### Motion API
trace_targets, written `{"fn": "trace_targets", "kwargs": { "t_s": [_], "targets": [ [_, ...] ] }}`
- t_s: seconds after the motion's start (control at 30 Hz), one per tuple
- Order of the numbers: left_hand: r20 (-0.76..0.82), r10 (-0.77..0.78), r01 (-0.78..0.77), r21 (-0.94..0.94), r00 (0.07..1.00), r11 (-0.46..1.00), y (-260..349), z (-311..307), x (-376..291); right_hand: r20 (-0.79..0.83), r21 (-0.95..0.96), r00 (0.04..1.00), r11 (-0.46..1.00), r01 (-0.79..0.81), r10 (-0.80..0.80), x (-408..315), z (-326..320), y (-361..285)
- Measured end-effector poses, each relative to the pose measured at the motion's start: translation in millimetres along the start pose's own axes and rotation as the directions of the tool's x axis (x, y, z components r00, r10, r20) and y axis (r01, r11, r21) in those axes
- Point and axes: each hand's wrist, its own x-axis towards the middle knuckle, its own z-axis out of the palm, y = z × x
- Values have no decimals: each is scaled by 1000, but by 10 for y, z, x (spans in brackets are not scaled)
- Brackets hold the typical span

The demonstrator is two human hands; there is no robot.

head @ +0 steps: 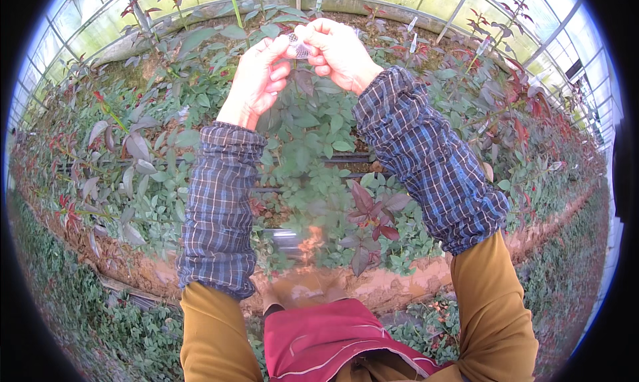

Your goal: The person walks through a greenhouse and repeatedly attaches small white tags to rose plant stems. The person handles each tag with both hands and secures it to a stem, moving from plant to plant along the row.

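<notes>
Both hands are raised in front of me over a bed of rose plants (304, 117). Between my left hand (259, 72) and my right hand (342, 52) is a small piece of pale mesh netting (301, 48). The thumb and fingertips of each hand pinch the netting, one on each side. Whether a rose bud sits inside it cannot be made out, since the fingers cover part of it. Just left of the hands rises a thick green rose stem (234, 5), its bud cut off by the top edge of the view.
Small pale sleeves (483, 46) cover several stem tips farther back. Dark red rose shoots (369, 207) and leafy stems (137, 142) stand close to the arms. Dark irrigation pipes (344, 159) cross the soil. The bed's earthen edge (409, 287) runs before my apron (324, 332); greenhouse walls (449, 2) curve behind.
</notes>
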Motion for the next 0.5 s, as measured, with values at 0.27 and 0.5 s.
{"fn": "trace_targets", "kwargs": {
  "t_s": [0.27,0.5],
  "targets": [
    [-207,-36,21,-75,978,997,-112,-61,306,-131,5,991,1000,-6,7,317,-55,161],
    [-306,-64,19,-147,950,989,-232,-147,356,-174,-54,985,999,5,-14,419,-25,277]
  ]
}}
